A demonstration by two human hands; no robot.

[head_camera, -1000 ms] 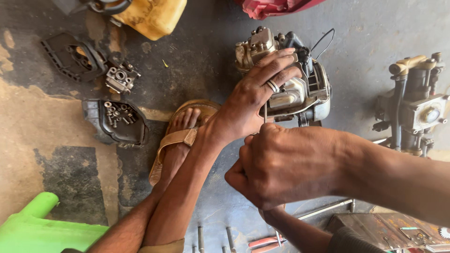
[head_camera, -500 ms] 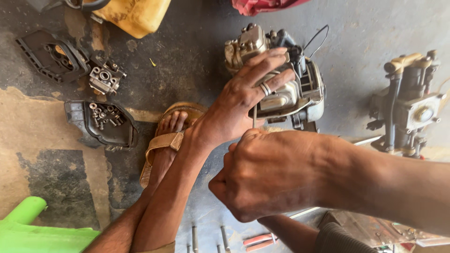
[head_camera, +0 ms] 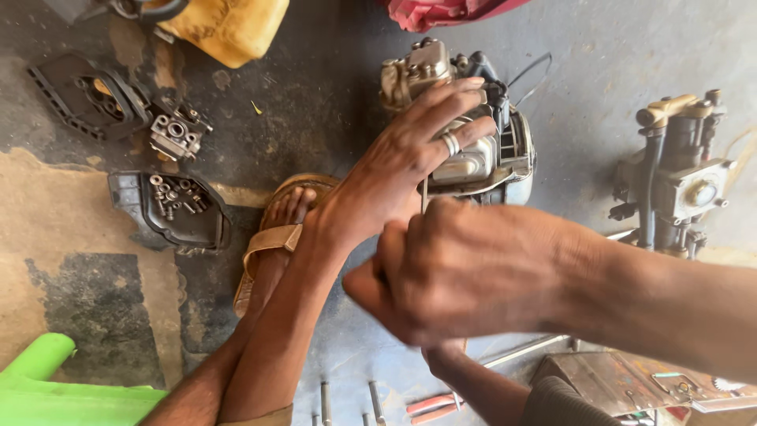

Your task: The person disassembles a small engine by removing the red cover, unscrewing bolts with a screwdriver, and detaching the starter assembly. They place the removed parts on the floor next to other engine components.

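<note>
A small grey engine (head_camera: 505, 150) sits on the concrete floor. My left hand (head_camera: 394, 170), with a ring on one finger, lies on top of it with the fingers spread over the housing. My right hand (head_camera: 465, 272) comes in from the right as a closed fist just below the engine. It grips a tool whose handle is hidden; only a thin metal shaft (head_camera: 424, 196) shows, rising toward the engine between my two hands. Under my right fist another hand with a dark sleeve (head_camera: 552, 402) is partly visible. A sandalled foot (head_camera: 276, 237) rests beside my left wrist.
At left lie a black cover holding loose screws (head_camera: 169, 209), a small carburettor (head_camera: 177, 130) and a black filter housing (head_camera: 87, 99). A yellow jerrycan (head_camera: 229, 28) is at the top, another engine assembly (head_camera: 678, 181) at right, a green plastic piece (head_camera: 47, 386) and red-handled pliers (head_camera: 430, 404) below.
The view has drifted slightly, so the engine sits a little further left. My right fist has edged left and looms closer. My left hand stays on the engine.
</note>
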